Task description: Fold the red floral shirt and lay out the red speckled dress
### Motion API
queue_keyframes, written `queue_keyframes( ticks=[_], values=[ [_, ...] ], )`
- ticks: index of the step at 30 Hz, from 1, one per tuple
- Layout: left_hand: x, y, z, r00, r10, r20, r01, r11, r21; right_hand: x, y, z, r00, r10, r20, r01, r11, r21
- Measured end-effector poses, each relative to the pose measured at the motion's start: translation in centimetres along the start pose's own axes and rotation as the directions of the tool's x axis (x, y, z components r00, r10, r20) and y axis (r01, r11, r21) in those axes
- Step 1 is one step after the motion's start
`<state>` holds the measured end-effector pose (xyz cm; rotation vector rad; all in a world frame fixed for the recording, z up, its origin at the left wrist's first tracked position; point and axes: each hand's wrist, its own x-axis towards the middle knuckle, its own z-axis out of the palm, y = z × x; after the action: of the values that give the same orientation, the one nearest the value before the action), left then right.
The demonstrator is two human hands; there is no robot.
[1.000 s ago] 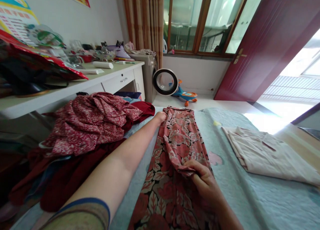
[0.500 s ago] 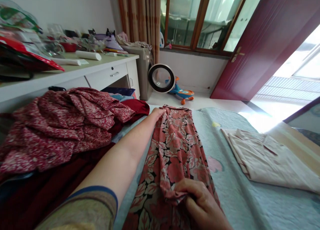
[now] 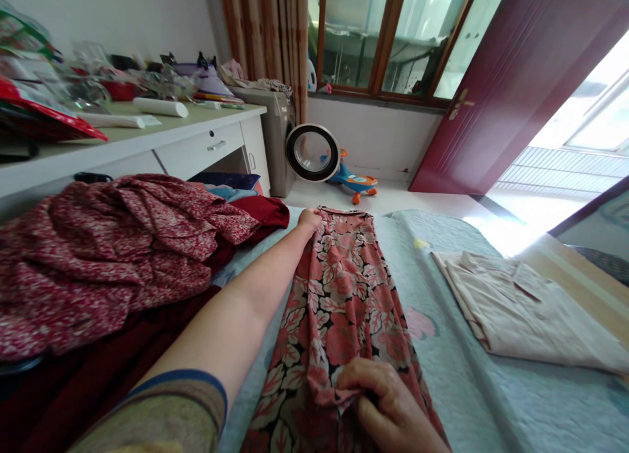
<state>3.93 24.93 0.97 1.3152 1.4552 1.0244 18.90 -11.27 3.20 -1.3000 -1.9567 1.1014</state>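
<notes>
A long garment in a pink, grey and black floral print lies lengthwise on the pale blue bed cover, folded narrow. My left hand reaches to its far left corner and grips the cloth there; the fingertips are partly hidden. Close to me, my right hand pinches the near end of a narrow strip of the garment, which looks like a sleeve laid along its length. To the right rests a folded cream shirt, apart from both hands.
At left are a heaped red-and-white patterned garment and dark red cloth. Behind them stands a cluttered white desk. A washing machine has its round door open. A blue-orange ride-on toy and red door are beyond.
The view has shifted slightly, so the desk and heaped clothes sit a little further left. Both hands keep their hold on the floral garment, which looks nearly unchanged.
</notes>
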Motion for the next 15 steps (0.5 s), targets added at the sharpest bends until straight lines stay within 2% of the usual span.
queue_keyframes(
  ticks=[4, 7, 13, 15],
  values=[
    [-0.2, -0.5, 0.1, 0.996, -0.02, 0.092, 0.026, 0.998, -0.061, 0.0, -0.1, 0.1, 1.0, 0.01, 0.017, -0.01, 1.0, -0.002],
    [-0.2, -0.5, -0.2, 0.993, -0.028, 0.117, 0.041, 0.993, -0.112, 0.0, -0.1, 0.1, 1.0, -0.005, 0.015, 0.005, 1.0, 0.008],
    [0.3, -0.2, -0.9, 0.996, -0.037, 0.078, 0.052, 0.979, -0.197, 0.3, -0.2, -0.1, 0.992, -0.127, 0.002, 0.127, 0.99, 0.056],
    [0.5, -0.2, -0.9, 0.997, -0.034, 0.063, 0.047, 0.976, -0.213, 0.4, -0.3, 0.0, 0.991, -0.134, -0.019, 0.135, 0.99, 0.04]
  ],
)
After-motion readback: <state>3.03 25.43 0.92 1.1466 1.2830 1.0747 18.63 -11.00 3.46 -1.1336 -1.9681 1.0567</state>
